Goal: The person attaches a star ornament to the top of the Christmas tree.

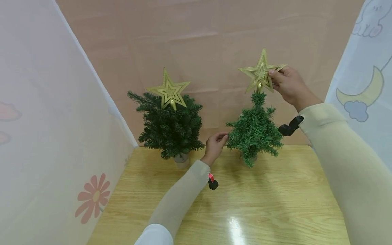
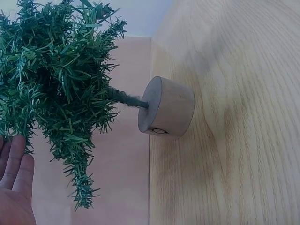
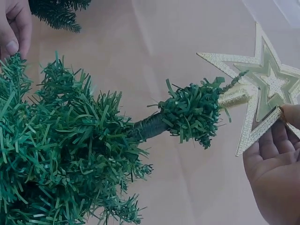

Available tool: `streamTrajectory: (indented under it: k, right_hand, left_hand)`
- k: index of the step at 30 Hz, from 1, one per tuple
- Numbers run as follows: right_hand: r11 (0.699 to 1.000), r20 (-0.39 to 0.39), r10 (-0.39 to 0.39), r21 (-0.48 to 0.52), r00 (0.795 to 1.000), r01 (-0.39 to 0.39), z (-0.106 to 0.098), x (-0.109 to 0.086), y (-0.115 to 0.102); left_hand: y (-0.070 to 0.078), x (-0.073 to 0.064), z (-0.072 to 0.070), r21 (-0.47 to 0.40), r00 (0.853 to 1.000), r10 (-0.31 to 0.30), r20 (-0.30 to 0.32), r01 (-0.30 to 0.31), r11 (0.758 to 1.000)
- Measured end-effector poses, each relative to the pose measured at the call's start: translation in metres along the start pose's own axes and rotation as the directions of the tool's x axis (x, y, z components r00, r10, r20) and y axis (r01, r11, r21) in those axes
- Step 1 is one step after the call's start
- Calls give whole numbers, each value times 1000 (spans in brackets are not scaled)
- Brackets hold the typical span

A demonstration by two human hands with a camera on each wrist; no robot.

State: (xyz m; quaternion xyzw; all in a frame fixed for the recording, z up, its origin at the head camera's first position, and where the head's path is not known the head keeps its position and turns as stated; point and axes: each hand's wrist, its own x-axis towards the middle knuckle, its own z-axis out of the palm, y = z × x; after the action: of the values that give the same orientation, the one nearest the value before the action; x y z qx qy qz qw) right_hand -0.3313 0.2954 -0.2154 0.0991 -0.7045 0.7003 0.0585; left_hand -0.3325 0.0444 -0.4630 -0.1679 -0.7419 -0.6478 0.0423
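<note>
My right hand (image 1: 291, 83) pinches one arm of a gold star tree topper (image 1: 261, 73) between thumb and fingers. The star stands right above the top of a small bright-green Christmas tree (image 1: 255, 131). In the right wrist view, the bare wire tip (image 3: 234, 82) of that tree shows beside the star's socket (image 3: 234, 97), not inside it. With thumb and finger, my left hand (image 1: 214, 146) pinches the end of a left branch of this tree. The tree's round wooden base (image 2: 171, 108) rests on the table.
Left of my left hand stands a darker, fuller Christmas tree (image 1: 171, 131) in a pale base (image 1: 181, 160). Another gold star (image 1: 170, 92) sits at its top. Both trees are at the back of the wooden table (image 1: 245, 204), before a pinkish backdrop (image 1: 211, 68).
</note>
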Motion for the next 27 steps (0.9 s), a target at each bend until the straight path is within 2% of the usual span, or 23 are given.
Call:
streamTrajectory:
  k: [2, 9, 16, 27]
  right_hand:
    - [1000, -9, 1, -19, 1000, -1, 2, 0, -1]
    - [997, -74, 2, 73, 997, 4, 5, 2, 6]
    - [996, -86, -31, 85, 996, 39, 9, 2, 11]
    - [992, -96, -41, 116, 995, 52, 12, -1, 13]
  left_hand:
    - [1, 0, 0, 8, 1000, 0, -4, 0, 1000]
    - [1, -1, -1, 1, 1000, -5, -3, 5, 1000]
    - [1, -4, -3, 2, 1000, -14, -2, 14, 1000]
    - [3, -5, -4, -11, 1000, -16, -16, 15, 1000]
